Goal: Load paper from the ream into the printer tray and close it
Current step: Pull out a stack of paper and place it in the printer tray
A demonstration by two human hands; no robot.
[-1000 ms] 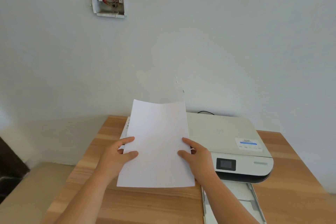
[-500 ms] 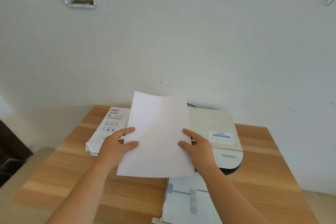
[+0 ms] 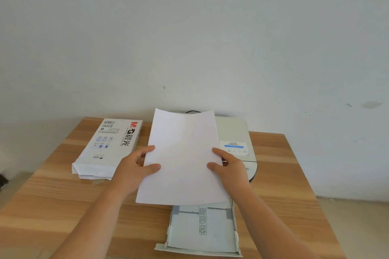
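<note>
A: Head view, item one?
B: Sheaf of white paper (image 3: 182,157), held raised over the printer (image 3: 235,132). Left hand (image 3: 134,166) pinches its left edge, thumb on top; right hand (image 3: 230,167) pinches the right edge likewise.

A: Tray?
B: Printer tray (image 3: 203,231), pulled out toward the person, its far end hidden under the paper's lower edge; near lip at the wooden table (image 3: 63,206) front edge.

A: Ream?
B: Opened paper ream (image 3: 108,147), flat, left of printer, apart from it. Bare tabletop on both sides of the tray.

White paper (image 3: 181,157), pale grey printer tray (image 3: 202,235), light striped-grain wood table (image 3: 63,206).
</note>
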